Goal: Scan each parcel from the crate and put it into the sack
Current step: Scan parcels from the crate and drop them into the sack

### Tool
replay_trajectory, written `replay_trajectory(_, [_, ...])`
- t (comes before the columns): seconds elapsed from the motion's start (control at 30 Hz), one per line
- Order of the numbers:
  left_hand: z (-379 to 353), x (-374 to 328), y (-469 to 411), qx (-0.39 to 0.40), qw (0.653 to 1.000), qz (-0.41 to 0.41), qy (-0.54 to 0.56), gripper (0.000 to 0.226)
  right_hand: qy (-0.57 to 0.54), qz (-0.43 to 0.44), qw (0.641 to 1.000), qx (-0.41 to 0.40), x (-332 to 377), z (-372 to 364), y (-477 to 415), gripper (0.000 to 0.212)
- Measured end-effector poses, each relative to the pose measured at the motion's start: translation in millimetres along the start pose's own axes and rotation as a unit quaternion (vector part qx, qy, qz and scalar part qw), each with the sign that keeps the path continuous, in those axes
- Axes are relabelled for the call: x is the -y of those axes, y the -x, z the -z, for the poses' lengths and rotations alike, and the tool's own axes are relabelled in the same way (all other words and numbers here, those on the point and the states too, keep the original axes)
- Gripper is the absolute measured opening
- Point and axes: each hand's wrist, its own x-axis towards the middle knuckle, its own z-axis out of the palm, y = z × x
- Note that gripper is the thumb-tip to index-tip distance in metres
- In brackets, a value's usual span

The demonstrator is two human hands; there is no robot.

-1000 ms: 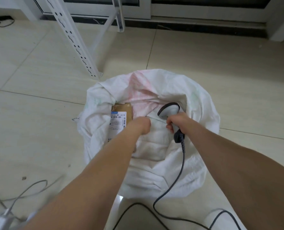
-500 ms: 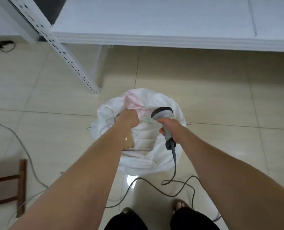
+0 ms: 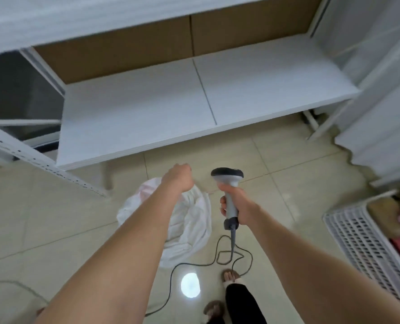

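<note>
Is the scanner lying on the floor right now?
No, the scanner stands upright in the grip of the right hand, well above the floor.

The sack (image 3: 194,220) is a soft white fabric, matt and heavily creased, with a faint pink tint at its far rim. The scanner (image 3: 228,181) has a smooth light-grey plastic handle and a darker, slightly glossy plastic head. Its cable (image 3: 233,239) is thin, dark and rubbery. The floor (image 3: 287,183) is beige tile, smooth and glossy enough to mirror a bright lamp. The shelf (image 3: 159,113) is made of white matt boards with a fine grain, backed by a dull brown panel (image 3: 124,54) like cardboard. The upright (image 3: 42,163) looks like white-painted perforated metal. The crate (image 3: 358,242) is white plastic lattice and holds a blurred, brown, paper-like parcel (image 3: 384,213).
</note>
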Motion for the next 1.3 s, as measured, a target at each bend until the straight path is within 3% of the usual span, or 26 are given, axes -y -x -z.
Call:
replay_trajectory(0.3, [34,-163,97,-0.022,0.982,-0.153,-0.105,0.047,-0.154,0.125,0.975,-0.102,28,117,164,0.011])
replay_trajectory(0.67, [-9,-386,214,-0.032,0.929,-0.313,-0.193,0.044,-0.313,0.195,0.901,-0.230,2,308,283,0.016])
replay_trajectory(0.87, [-64,-510,268,-0.029,0.912,-0.351,-0.209,0.043,-0.346,0.208,0.866,-0.295,-20,432,326,0.030])
replay_trajectory(1.07, [-117,-613,302,-0.006,0.906,-0.376,-0.192,0.046,-0.407,0.187,0.829,-0.336,-26,547,350,0.013])
replay_trajectory(1.3, [-168,-699,279,0.023,0.908,-0.368,-0.198,0.049,-0.455,0.159,0.784,-0.392,-19,653,335,0.014])
